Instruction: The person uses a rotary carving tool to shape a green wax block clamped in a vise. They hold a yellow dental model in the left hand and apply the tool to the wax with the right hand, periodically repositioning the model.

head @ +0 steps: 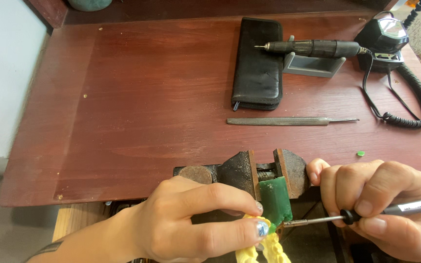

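Right at bottom centre, left hand (181,226) fingers pinch a small yellow wax-like ridged piece (261,248) against a glossy green wax block (275,200). Right hand (381,204) fingers curl tight round a thin grey-handled metal pick tool (366,213), tip touching the block. Block sits clamped in a rusty iron vise (249,173). Upper frame on the reddish wooden table (147,97): flat metal file (288,121), black zip case (259,63), black rotary handpiece (313,47).

Both hands low in view, left hand (191,226) pinching, right hand (378,207) apparently curled in pen grip
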